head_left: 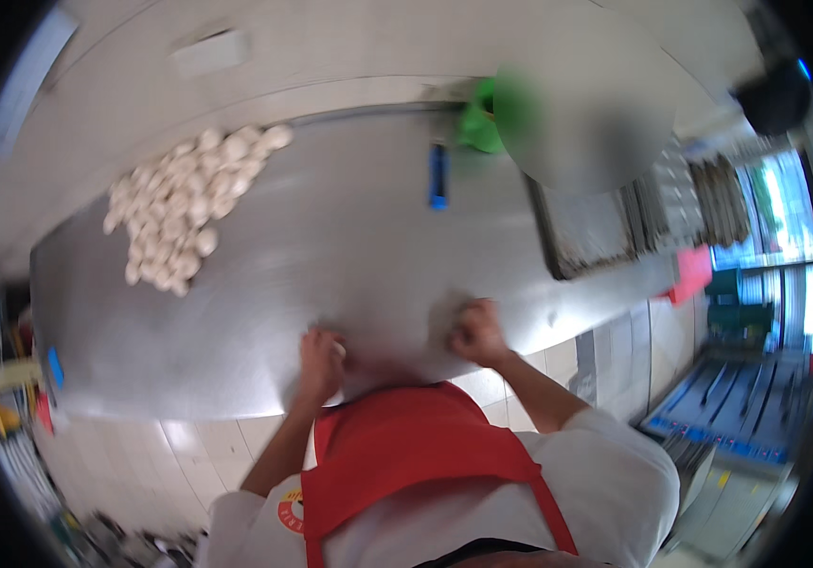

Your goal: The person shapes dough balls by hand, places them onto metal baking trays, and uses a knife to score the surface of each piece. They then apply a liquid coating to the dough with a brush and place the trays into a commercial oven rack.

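Over the near edge of a steel table [330, 237], both my hands are curled and a little blurred. My left hand [321, 362] is closed, with a small pale bit, perhaps dough, showing by its thumb. To its right, my right hand [478, 333] is also closed, its fingers bent down at the tabletop. Whatever lies under those fingers is hidden. At the far left of the table sits a heap of pale, rounded dough pieces [179, 204], away from both hands.
A blue-handled tool [438, 177] lies at the back, near a green object [480, 118]. Stacked trays [584, 222] stand at the right end, partly behind a blurred, pale round shape [596, 104] hanging close overhead. A blue strip [55, 367] marks the left edge.
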The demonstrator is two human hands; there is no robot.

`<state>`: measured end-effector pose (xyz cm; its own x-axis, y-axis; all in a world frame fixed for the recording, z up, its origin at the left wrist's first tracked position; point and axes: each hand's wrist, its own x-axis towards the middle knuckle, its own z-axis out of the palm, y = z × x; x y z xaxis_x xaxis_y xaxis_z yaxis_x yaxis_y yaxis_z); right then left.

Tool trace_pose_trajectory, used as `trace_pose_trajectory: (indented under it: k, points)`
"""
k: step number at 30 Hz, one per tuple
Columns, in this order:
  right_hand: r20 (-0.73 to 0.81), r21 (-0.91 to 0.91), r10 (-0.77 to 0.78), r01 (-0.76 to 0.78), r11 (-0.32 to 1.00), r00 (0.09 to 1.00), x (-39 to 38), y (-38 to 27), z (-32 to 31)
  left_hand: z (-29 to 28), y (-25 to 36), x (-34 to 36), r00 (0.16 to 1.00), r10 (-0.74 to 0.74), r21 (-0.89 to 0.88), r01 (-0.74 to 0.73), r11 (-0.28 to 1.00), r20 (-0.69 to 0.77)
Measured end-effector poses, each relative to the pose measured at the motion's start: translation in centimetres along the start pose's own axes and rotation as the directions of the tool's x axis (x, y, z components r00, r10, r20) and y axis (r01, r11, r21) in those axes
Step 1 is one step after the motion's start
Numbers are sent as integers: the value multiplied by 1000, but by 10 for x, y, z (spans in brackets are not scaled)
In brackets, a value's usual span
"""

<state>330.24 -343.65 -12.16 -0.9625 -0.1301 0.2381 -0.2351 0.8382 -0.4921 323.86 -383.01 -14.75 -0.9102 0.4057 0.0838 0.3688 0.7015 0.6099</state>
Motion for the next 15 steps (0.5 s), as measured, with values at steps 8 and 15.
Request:
trace_pose_trajectory:
  k: [8, 15]
  points:
    - [78, -222, -130, 145, 964, 988, 123, 27, 9, 34, 39, 130, 935, 347, 136, -354, 925, 76]
    - [163, -320, -86, 135, 938, 983, -15, 46, -31, 53, 96, 21, 992, 124, 292, -108, 950, -36]
